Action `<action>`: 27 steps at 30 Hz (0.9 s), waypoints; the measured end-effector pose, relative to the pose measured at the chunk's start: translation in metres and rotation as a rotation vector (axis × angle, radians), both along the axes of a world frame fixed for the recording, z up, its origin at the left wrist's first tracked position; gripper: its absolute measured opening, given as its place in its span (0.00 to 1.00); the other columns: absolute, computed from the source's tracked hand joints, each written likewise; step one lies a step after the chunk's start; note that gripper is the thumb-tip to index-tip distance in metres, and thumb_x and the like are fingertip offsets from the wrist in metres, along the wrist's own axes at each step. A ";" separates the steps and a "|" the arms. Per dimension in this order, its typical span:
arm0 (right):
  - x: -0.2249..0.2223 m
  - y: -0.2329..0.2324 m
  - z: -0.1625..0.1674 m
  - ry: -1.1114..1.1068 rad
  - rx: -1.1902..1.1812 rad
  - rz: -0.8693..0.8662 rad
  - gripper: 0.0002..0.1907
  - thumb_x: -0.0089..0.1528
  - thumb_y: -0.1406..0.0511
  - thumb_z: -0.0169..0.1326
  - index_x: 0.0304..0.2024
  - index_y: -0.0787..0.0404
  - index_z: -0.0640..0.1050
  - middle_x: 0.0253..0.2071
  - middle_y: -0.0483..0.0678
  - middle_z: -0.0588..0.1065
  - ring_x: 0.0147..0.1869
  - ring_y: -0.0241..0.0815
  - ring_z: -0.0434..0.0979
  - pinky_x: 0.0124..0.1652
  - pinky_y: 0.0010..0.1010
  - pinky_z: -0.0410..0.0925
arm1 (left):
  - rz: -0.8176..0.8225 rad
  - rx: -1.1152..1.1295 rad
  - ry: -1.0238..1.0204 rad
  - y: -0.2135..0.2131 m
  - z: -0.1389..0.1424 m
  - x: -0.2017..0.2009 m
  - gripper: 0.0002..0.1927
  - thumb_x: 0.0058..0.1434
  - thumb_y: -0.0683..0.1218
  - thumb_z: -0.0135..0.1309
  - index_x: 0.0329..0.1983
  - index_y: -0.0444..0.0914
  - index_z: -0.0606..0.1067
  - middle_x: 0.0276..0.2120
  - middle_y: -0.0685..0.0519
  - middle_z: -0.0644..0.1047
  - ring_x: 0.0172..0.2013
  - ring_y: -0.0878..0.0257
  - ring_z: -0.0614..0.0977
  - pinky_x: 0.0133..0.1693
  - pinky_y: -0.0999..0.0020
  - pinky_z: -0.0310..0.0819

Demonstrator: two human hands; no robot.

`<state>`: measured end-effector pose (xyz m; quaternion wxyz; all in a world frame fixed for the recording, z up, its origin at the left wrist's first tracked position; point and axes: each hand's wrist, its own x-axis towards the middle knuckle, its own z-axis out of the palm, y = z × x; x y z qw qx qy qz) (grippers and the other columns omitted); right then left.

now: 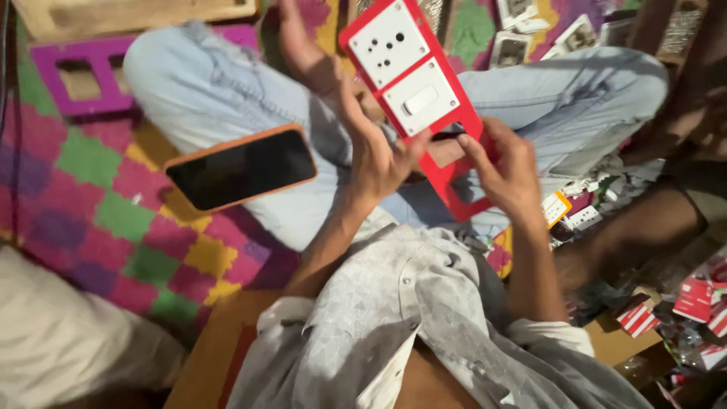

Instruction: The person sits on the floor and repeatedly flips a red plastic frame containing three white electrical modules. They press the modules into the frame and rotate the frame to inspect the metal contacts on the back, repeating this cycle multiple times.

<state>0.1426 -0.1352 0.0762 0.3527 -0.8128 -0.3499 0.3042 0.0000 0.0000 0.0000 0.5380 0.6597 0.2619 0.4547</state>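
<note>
A long red switch-board frame (454,163) is held up over my lap, tilted. A white socket module (388,42) fills its top slot and a white rocker switch module (422,98) the middle one. The lower slots stand open. My left hand (372,148) grips the frame's left edge beside the switch module. My right hand (509,170) holds the frame's right side, fingertips at the open slot just below the switch. I sit cross-legged in light blue jeans and a grey patterned shirt.
A phone in an orange case (241,167) rests on my left thigh. A colourful chequered mat (113,212) covers the floor. Loose white modules (583,218) lie by my right knee, more at the top right (522,34). Small red-and-white boxes (693,303) sit at the right.
</note>
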 end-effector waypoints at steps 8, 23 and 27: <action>0.047 -0.004 0.086 -0.319 -0.288 0.280 0.19 0.65 0.61 0.63 0.55 0.64 0.79 0.30 0.59 0.78 0.27 0.49 0.77 0.31 0.38 0.68 | -0.479 0.674 0.449 -0.005 0.026 0.001 0.50 0.60 0.70 0.67 0.79 0.50 0.59 0.78 0.54 0.55 0.78 0.53 0.51 0.71 0.47 0.49; 0.100 0.008 0.124 -0.265 -0.740 0.820 0.26 0.62 0.53 0.56 0.62 0.53 0.76 0.31 0.52 0.83 0.29 0.48 0.83 0.33 0.38 0.74 | -0.666 0.772 0.210 0.012 0.054 -0.017 0.50 0.52 0.59 0.73 0.73 0.35 0.65 0.70 0.35 0.65 0.67 0.42 0.68 0.66 0.43 0.62; 0.165 0.017 0.119 -0.206 -0.327 0.634 0.23 0.61 0.54 0.60 0.56 0.56 0.81 0.35 0.52 0.83 0.34 0.46 0.83 0.34 0.38 0.73 | -0.555 0.448 0.139 0.009 0.041 -0.015 0.48 0.52 0.57 0.71 0.72 0.35 0.64 0.68 0.38 0.68 0.66 0.44 0.74 0.64 0.50 0.70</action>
